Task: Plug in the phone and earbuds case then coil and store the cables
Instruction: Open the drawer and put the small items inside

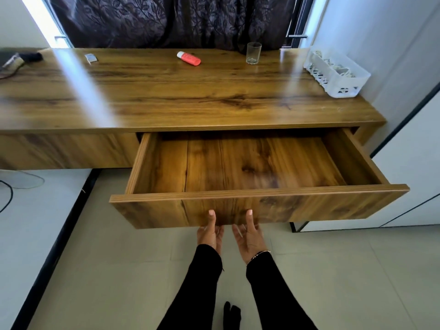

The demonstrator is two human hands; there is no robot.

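Wood-grain worktop (190,98) under dark curtain; cables seemingly in white basket (338,77), far right. Drawer (238,167) out. Left hand (210,231), right hand (247,234) at its front, fingers loose, holding nothing. Storage step likely; next, fetch cables.

A glossy wooden tabletop (166,96) spans the upper half of the frame. On it lie a small silver packet (91,58) at upper left, a red tube (189,58) at top centre, an upright glass (253,53) to its right, and a white basket (337,73) at the right end.
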